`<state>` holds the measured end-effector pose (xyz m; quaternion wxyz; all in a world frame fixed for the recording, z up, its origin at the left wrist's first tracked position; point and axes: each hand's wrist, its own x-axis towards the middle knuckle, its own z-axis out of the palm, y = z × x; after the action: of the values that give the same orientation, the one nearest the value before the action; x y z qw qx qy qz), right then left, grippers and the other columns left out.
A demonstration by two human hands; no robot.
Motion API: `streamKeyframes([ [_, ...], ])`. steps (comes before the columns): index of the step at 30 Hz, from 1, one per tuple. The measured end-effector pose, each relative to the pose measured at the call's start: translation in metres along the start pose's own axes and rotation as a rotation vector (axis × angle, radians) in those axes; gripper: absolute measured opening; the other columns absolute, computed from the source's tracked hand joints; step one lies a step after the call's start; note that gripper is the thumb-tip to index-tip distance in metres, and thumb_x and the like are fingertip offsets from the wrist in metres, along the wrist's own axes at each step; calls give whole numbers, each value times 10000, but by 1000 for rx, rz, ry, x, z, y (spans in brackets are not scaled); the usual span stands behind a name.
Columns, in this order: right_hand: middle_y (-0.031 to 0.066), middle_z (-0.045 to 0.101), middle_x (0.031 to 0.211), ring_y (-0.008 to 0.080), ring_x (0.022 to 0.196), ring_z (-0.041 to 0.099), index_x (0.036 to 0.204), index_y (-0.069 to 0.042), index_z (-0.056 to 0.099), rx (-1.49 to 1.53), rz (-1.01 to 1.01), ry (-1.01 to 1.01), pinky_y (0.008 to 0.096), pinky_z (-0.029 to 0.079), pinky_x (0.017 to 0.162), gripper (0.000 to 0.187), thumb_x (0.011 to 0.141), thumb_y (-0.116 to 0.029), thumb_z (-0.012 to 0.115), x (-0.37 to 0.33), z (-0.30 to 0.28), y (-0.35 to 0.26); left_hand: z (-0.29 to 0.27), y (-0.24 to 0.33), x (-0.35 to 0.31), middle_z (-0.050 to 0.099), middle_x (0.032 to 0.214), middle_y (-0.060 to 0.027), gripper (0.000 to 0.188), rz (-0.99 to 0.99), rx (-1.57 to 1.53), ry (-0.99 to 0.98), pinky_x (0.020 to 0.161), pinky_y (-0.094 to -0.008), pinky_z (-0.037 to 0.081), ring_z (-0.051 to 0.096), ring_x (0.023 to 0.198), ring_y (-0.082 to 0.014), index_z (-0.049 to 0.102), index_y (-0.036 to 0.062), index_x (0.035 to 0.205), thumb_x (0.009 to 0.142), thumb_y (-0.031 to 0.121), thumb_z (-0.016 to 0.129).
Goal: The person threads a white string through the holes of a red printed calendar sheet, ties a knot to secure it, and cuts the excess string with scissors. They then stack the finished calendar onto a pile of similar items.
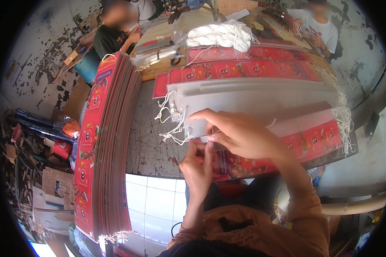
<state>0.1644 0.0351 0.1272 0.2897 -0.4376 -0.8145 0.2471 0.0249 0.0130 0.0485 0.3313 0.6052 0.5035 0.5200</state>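
Note:
A long red printed strip (300,144) lies crosswise at the table's near edge, with pale, plastic-looking sheets (261,94) stacked just beyond it. My left hand (197,169) pinches the strip's left end between thumb and fingers. Above it, my right hand (240,135) reaches over from the right, thumb and fingers closed by a small pale piece (205,139); its index finger is stretched to the left. What the right fingertips grip is partly hidden. Knotted white strings (171,135) stick out beside both hands, and more loose strings (342,122) hang at the right ends.
A tall stack of red printed strips (116,145) stands at the left of the scratched grey table (148,145). More red strips (244,70) lie farther back, under a white string hank (221,35). Two people (116,36) (317,30) work across the table.

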Motion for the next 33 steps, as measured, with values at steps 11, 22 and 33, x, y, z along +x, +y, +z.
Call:
streamKeyframes([
  [11, 181, 636, 789, 295, 737, 629, 987, -15, 601, 188, -21, -86, 374, 474, 651, 202, 796, -36, 540, 8, -2, 15, -4, 1, -2, 572, 588, -102, 205, 89, 192, -11, 471, -295, 406, 547, 494, -173, 499, -8, 702, 819, 104, 625],
  [22, 190, 624, 732, 333, 700, 620, 1003, -37, 619, 58, 30, -56, 400, 477, 636, 223, 796, -112, 578, 1, 3, 15, 0, -3, -4, 479, 509, -47, 217, 124, 157, 21, 450, -243, 313, 399, 478, -69, 474, 5, 675, 827, 98, 597],
  [33, 195, 591, 661, 348, 662, 604, 875, -14, 623, 49, -26, 13, 428, 454, 607, 143, 781, -115, 587, -3, 6, 10, -4, -11, -8, 521, 573, -122, 224, 89, 174, 14, 471, -310, 379, 494, 478, -220, 483, -5, 685, 826, 120, 603],
])
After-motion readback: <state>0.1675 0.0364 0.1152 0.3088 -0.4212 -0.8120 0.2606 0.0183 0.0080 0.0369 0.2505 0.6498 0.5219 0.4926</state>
